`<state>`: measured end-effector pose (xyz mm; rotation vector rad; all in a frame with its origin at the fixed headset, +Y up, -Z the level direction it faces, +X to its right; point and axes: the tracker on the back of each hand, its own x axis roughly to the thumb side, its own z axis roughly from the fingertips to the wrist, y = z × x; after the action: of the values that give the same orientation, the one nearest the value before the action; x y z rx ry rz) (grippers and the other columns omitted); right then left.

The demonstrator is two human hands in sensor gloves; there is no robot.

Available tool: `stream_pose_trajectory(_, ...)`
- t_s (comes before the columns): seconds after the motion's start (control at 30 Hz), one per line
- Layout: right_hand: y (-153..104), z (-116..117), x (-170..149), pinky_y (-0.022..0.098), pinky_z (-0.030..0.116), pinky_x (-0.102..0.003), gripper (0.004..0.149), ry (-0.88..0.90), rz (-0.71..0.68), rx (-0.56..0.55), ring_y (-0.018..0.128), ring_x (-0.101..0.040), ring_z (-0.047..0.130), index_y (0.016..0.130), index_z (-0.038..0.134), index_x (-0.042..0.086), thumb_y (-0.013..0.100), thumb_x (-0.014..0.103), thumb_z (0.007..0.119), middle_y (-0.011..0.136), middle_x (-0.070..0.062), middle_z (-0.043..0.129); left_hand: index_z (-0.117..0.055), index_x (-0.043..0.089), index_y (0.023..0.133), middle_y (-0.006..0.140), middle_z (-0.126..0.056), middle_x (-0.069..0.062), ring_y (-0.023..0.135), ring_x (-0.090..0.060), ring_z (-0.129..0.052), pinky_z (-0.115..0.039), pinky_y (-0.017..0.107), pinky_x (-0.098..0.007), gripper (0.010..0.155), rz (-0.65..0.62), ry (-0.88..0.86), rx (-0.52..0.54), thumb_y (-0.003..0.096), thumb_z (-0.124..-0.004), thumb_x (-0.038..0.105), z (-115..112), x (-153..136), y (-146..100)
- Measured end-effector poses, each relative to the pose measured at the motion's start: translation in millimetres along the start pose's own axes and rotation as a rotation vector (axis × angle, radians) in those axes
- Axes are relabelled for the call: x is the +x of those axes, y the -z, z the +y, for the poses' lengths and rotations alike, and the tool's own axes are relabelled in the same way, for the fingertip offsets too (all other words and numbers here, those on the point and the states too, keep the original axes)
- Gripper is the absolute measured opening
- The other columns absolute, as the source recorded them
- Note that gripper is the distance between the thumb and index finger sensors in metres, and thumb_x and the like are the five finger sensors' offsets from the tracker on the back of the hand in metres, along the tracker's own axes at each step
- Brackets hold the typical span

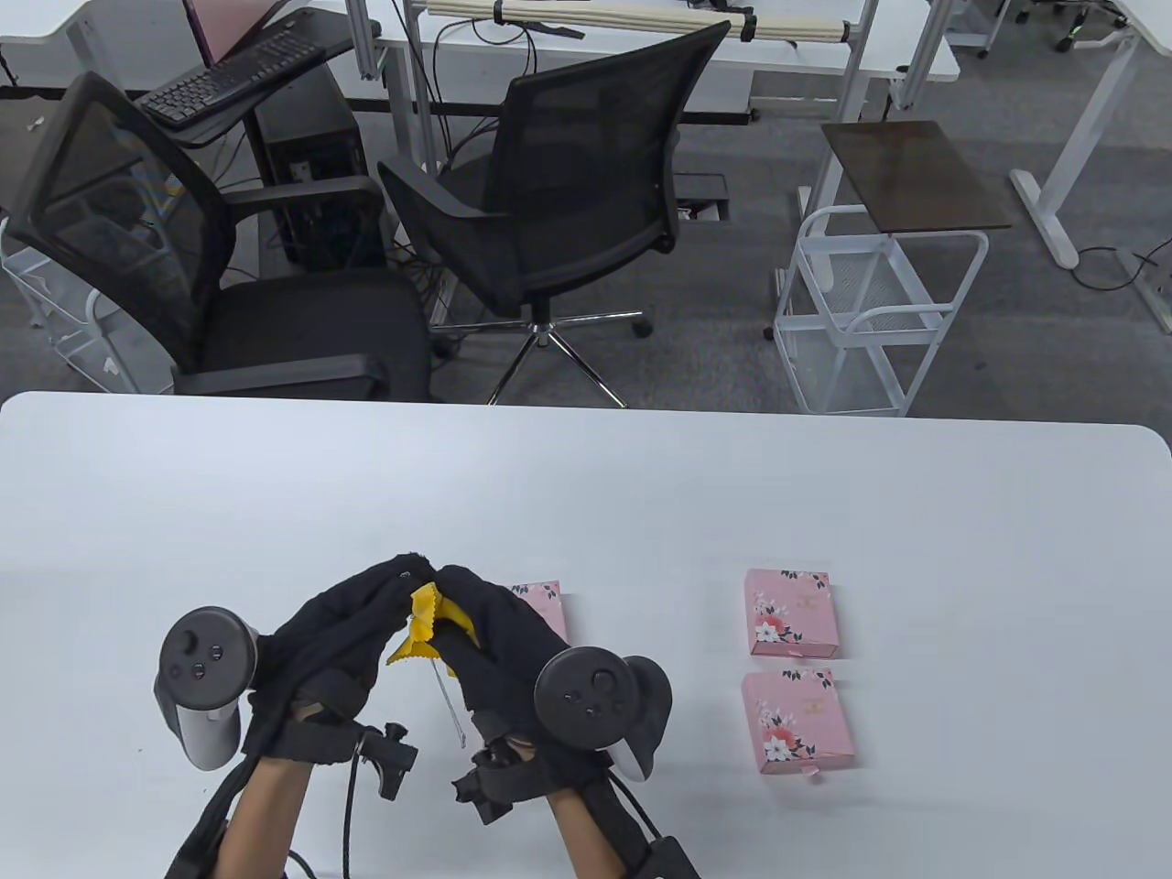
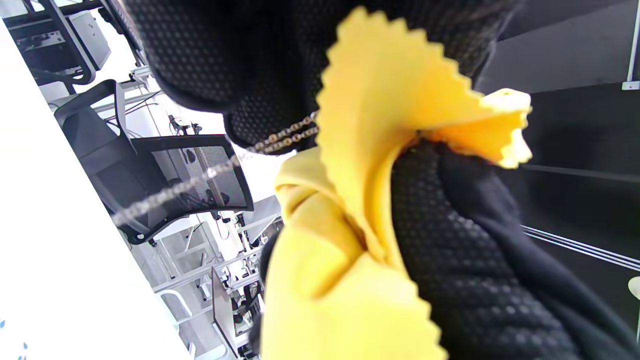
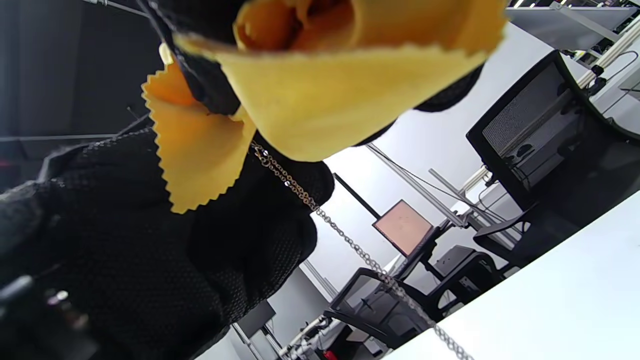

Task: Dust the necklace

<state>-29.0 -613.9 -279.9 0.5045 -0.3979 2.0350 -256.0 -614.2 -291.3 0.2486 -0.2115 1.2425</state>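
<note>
Left hand (image 1: 334,632) and right hand (image 1: 485,641) meet fingertip to fingertip above the near part of the table (image 1: 586,494), both raised off the surface. Left hand pinches the necklace (image 2: 210,172) at its top end; right hand pinches a yellow cloth (image 1: 423,627) folded around the chain just beside the left fingertips. Necklace is a thin silver link chain, hanging down from the pinch point between the two wrists, lower end near the table; whether it touches cannot be told. Cloth is bright yellow with zigzag-cut edges, bunched and creased, one corner sticking out toward the left hand. Hands sit well in from the table's left and far edges, wide bare white surface to the left and beyond. To the right, a pink floral box (image 1: 542,609) lies partly hidden behind the right hand; two more pink floral boxes (image 1: 792,613) and (image 1: 801,721) lie well apart from the hands, one behind the other, all closed, contents not visible.
</note>
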Motion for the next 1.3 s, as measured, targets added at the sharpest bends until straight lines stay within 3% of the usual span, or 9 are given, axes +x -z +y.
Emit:
stream_pose_trajectory(0.2, -4, 8, -4, 0.059, 0.076, -0.053, 0.049, 0.006, 0.021, -0.048, 0.073, -0.039, 0.090, 0.106, 0.067, 0.013, 0.062, 0.029, 0.080, 0.095, -0.019, 0.080, -0.092, 0.025, 0.089, 0.082, -0.106, -0.002, 0.077, -0.026, -0.098, -0.085, 0.055, -0.046, 0.040, 0.017, 0.004, 0.018, 0.0573, -0.084, 0.047, -4, -2, -1)
stream_pose_trajectory(0.53, -17, 13, 15, 0.057, 0.078, -0.052, 0.048, -0.222, -0.060, -0.238, 0.070, -0.039, 0.093, 0.103, 0.070, 0.010, 0.061, 0.030, 0.082, 0.091, -0.019, 0.084, -0.092, 0.023, 0.088, 0.082, -0.105, -0.003, 0.076, -0.027, -0.100, -0.088, 0.052, -0.046, 0.040, 0.010, -0.035, 0.053, 0.0565, -0.085, 0.047, -9, 7, -7)
stream_pose_trajectory(0.87, -20, 18, 20, 0.057, 0.077, -0.055, 0.061, -0.408, -0.115, -0.274, 0.072, -0.042, 0.092, 0.102, 0.068, 0.001, 0.056, 0.037, 0.088, 0.092, -0.023, 0.083, -0.089, 0.020, 0.089, 0.088, -0.099, -0.009, 0.080, -0.034, -0.095, -0.086, 0.056, -0.049, 0.042, 0.001, 0.006, 0.045, 0.0558, -0.087, 0.044, -21, 17, -13)
stream_pose_trajectory(1.1, -19, 10, 15, 0.055, 0.079, -0.052, 0.052, -0.368, -0.091, -0.323, 0.065, -0.038, 0.095, 0.093, 0.074, 0.005, 0.054, 0.035, 0.090, 0.085, -0.018, 0.088, -0.088, 0.020, 0.089, 0.092, -0.097, -0.011, 0.084, -0.037, -0.093, -0.084, 0.059, -0.052, 0.042, -0.030, 0.033, 0.013, 0.0552, -0.087, 0.044, -27, 23, -16)
stream_pose_trajectory(1.3, -18, 10, 13, 0.055, 0.079, -0.052, 0.043, -0.330, -0.057, -0.313, 0.064, -0.036, 0.095, 0.090, 0.077, 0.008, 0.058, 0.034, 0.088, 0.083, -0.016, 0.089, -0.090, 0.019, 0.088, 0.096, -0.093, -0.014, 0.087, -0.038, -0.090, -0.082, 0.060, -0.053, 0.042, -0.043, 0.107, 0.057, 0.0552, -0.087, 0.044, -28, 26, -18)
